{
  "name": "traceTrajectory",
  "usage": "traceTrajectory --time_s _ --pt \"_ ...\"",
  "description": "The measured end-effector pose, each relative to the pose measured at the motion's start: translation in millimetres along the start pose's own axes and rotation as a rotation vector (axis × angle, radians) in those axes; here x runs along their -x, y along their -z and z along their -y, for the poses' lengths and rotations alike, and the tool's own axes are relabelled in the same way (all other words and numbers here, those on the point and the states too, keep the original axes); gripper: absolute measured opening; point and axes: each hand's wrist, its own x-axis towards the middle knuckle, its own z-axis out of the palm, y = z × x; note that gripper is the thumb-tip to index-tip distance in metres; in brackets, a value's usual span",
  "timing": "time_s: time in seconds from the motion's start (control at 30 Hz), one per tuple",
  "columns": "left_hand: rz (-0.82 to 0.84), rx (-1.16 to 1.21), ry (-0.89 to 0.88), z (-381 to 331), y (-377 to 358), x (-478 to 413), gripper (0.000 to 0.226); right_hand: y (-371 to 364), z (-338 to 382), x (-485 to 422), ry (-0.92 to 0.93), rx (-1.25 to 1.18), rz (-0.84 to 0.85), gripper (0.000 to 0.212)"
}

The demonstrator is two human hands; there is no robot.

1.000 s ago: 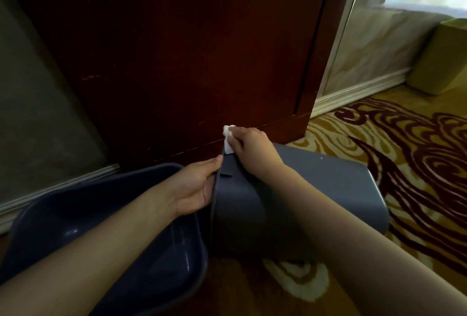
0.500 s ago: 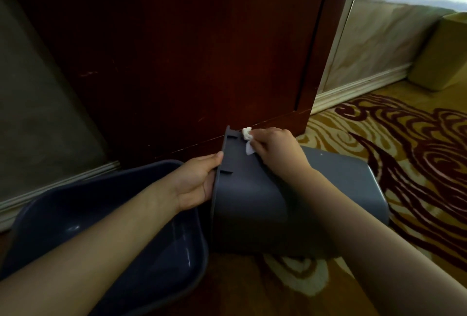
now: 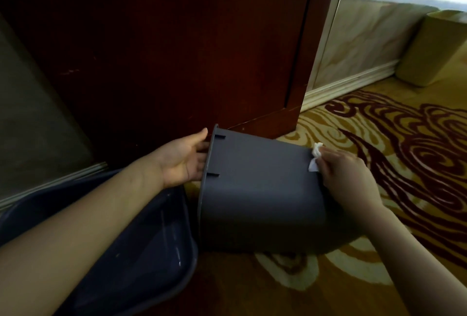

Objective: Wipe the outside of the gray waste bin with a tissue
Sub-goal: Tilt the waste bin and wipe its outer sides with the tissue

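The gray waste bin (image 3: 257, 189) lies on its side on the carpet, its open rim facing left. My left hand (image 3: 185, 157) grips that rim, fingers reaching inside the opening. My right hand (image 3: 346, 175) presses a crumpled white tissue (image 3: 315, 157) against the bin's upper wall near its base end on the right. Most of the tissue is hidden under my fingers.
A dark blue plastic basin (image 3: 141, 247) sits on the floor at the left, touching the bin's rim area. A dark wooden door (image 3: 177, 50) stands just behind. A tan bin (image 3: 434, 47) is by the far right wall. Patterned carpet (image 3: 404, 151) covers the floor.
My right hand has slid the tissue along the bin's upper wall from the rim at the left to the base end at the right. My left hand stays on the rim.
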Motion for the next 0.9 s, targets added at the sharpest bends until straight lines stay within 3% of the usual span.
traceTrajectory --time_s 0.17,0.3,0.73,0.9 --pt "-0.022 -0.081 -0.053 -18 -17 -4 0.015 5 8 13 -0.010 0.008 -0.017 0.026" --pt "-0.015 -0.089 -0.086 -11 -21 -5 0.042 9 8 18 -0.029 0.006 -0.026 0.028" --pt "0.044 0.043 -0.328 3 -23 -11 0.062 4 -5 30 -0.023 -0.056 -0.222 0.034" --pt "0.031 0.083 -0.323 27 -11 -20 0.064 -8 -4 30 0.016 -0.051 -0.209 0.035"
